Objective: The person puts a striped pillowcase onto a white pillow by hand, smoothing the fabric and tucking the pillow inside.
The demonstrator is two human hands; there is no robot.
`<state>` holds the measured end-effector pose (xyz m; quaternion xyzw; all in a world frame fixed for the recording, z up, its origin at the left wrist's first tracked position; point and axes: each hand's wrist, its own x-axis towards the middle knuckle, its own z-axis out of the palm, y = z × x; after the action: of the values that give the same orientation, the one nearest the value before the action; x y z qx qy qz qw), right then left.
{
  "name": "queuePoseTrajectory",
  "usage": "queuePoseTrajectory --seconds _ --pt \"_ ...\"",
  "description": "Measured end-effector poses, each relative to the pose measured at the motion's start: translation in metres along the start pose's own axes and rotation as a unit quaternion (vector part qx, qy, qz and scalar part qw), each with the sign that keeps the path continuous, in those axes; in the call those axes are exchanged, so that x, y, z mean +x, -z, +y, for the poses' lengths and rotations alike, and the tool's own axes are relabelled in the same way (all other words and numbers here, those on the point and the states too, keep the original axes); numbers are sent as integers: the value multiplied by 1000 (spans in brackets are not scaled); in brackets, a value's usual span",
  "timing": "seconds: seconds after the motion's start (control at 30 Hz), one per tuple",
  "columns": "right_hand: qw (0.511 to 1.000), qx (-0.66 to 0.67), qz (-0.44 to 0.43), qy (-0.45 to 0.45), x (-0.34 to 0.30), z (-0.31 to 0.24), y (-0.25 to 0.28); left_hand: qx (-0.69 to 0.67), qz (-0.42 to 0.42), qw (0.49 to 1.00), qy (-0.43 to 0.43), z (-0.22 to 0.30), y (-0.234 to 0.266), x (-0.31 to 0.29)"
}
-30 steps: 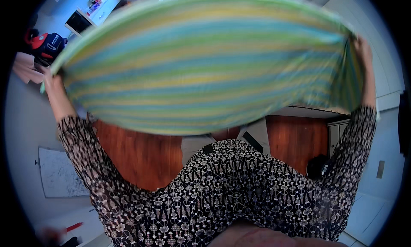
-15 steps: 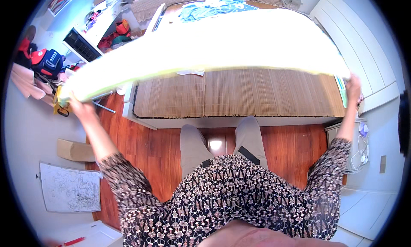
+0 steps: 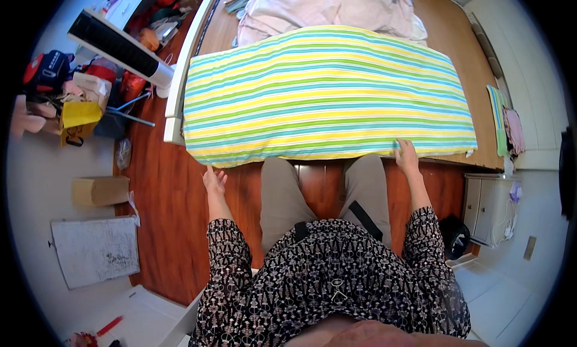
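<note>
A bed cover [image 3: 324,94] with yellow, green, blue and white stripes lies spread across the near part of the bed, its near edge hanging over the bedside. Just off its near left corner, my left hand [image 3: 215,181] has its fingers apart and holds nothing. At the near edge, right of my knees, my right hand [image 3: 407,157] touches the striped fabric with its fingers extended and slightly bent. Beyond the cover lies a rumpled pale pink cloth [image 3: 324,13].
The bed's white frame [image 3: 175,109] stands at the left, beside a tower fan [image 3: 123,46]. Bags and a yellow bag [image 3: 81,117] crowd the left wall. A small cabinet [image 3: 485,209] stands at the right. A cardboard box [image 3: 99,191] sits by the left wall.
The cover, held raised and stretched between both hands earlier, now lies on the bed with its stripes showing. Both hands have come down and inward toward my knees; the left has let go.
</note>
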<state>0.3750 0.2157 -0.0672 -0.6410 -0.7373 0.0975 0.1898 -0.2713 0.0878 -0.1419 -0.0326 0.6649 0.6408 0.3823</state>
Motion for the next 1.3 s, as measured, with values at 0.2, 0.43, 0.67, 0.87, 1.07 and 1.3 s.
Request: queuePoseTrajectory --seconds 0.2,0.43,0.67,0.87,1.07,1.3 --pt "991 -4 -14 130 -13 -53 -12 16 78 995 59 -19 33 -6" --pt "973 -97 -102 184 -27 -99 -44 201 143 965 -94 -33 46 -4" --pt "969 -109 -167 144 -21 -105 -57 166 20 981 -102 -6 66 40" --pt "965 -144 -195 97 -25 -99 -59 277 -26 953 -115 26 44 8" --pt "957 -139 -251 46 -17 -92 -58 266 -33 952 -144 113 3 -14" --pt "946 -125 -297 34 -5 -97 -56 347 -57 936 2 140 24 7"
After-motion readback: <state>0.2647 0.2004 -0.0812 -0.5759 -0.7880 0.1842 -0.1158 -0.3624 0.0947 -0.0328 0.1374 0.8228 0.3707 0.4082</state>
